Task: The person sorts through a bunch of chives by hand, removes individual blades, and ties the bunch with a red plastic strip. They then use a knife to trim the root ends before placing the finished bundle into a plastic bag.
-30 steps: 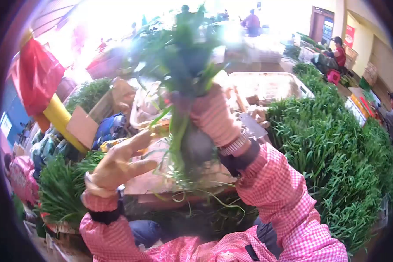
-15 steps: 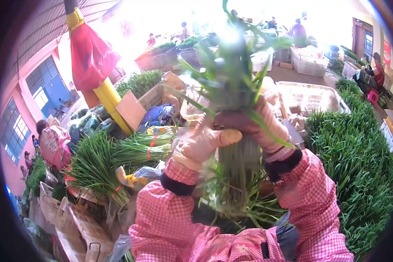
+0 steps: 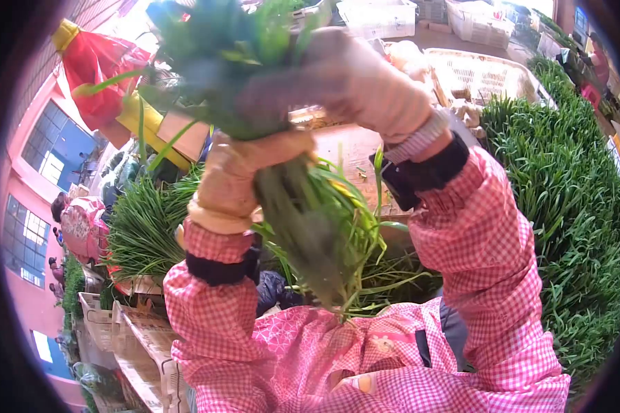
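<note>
A thick bunch of long green stalks (image 3: 303,213) hangs tilted in front of my chest, its leafy part at the top left and blurred. Around its middle wraps my gloved left hand (image 3: 244,172), thumb across the stalks. Higher up and to the right, my gloved right hand (image 3: 337,86) is closed on the leafy part, its fingers smeared by motion. Some loose yellowish leaves stick out from the bunch on its right side. Below it, loose green leaves (image 3: 393,275) lie near my lap.
A big heap of green stalks (image 3: 558,227) fills the right side. More bundles (image 3: 151,227) lie at the left, near a person in pink (image 3: 84,227). White baskets (image 3: 486,76) stand behind. Crates (image 3: 141,344) are at the lower left; a yellow pole (image 3: 151,131) slants behind my left hand.
Both hands have moved left with the bunch, which now tilts with its leafy end to the upper left. My right hand is now higher than my left. The view has shifted downward.
</note>
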The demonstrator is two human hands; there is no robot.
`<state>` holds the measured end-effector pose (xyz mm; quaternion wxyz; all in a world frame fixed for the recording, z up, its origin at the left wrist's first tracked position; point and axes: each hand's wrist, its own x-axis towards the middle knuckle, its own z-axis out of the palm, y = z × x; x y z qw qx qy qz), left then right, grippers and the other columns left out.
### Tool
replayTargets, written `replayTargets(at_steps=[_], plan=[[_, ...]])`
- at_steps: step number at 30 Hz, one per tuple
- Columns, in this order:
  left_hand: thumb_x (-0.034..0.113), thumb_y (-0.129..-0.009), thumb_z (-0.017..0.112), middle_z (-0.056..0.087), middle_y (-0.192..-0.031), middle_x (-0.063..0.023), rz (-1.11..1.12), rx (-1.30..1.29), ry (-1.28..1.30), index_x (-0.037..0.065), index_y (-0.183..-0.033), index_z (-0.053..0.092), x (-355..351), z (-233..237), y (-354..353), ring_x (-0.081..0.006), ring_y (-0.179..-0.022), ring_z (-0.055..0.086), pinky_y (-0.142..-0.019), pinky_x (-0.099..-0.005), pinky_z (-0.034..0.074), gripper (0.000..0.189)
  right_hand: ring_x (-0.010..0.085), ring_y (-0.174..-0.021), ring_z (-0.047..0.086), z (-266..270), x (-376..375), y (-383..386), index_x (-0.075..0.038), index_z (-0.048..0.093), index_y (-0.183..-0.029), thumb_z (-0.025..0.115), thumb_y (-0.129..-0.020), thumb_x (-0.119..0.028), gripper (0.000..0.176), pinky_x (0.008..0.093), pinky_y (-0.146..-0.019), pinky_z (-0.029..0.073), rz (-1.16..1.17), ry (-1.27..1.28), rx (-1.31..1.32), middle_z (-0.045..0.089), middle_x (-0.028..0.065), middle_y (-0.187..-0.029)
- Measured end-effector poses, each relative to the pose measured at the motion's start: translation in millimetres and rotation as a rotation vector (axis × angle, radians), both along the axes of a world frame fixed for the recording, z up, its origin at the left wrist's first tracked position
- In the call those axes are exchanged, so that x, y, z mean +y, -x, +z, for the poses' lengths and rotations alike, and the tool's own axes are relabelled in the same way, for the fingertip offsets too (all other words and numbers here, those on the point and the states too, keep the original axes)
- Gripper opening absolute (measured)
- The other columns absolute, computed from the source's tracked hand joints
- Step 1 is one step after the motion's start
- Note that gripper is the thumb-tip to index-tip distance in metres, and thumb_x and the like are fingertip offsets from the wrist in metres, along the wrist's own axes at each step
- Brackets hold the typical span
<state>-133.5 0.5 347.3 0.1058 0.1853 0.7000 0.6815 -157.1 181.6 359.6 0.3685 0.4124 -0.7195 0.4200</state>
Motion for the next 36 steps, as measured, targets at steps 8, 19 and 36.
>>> replayTargets(at_steps=[8,19,36], plan=[[0.018,-0.081,0.066,0.058,-0.080,-0.0058,0.087,0.220,-0.385,0.002,-0.092,0.058,-35.7,27.5,13.6,-0.0182,-0.074,0.058,-0.075,-0.0347,0.052,0.021,0.0272,-0.118,0.047,-166.3,-23.3,-84.8,0.001,0.020,-0.138,0.085,-0.052,-0.020,0.110,0.0341,-0.099,0.037,0.017,0.337,-0.888,0.045,0.0222,-0.130],[0.024,-0.088,0.059,0.064,-0.089,-0.0087,0.070,0.092,-0.461,0.003,-0.104,0.061,-63.5,34.6,28.8,-0.0232,-0.092,0.062,-0.087,-0.0384,0.050,0.027,0.0068,-0.091,0.054,-240.3,-58.8,-126.4,-0.002,0.059,-0.113,0.075,-0.070,-0.007,0.046,0.0307,-0.084,0.047,0.312,-0.011,-1.578,0.065,0.0049,-0.105],[0.030,-0.089,0.055,0.063,-0.093,-0.0082,0.223,0.177,-0.405,0.007,-0.108,0.058,-166.0,43.4,41.3,-0.0204,-0.090,0.059,-0.090,-0.0375,0.047,0.030,0.0337,-0.074,0.062,-293.6,12.5,-124.2,-0.012,0.064,-0.097,0.062,-0.076,-0.020,0.022,0.0411,-0.066,0.050,-0.249,-0.402,-1.068,0.063,0.0160,-0.081]])
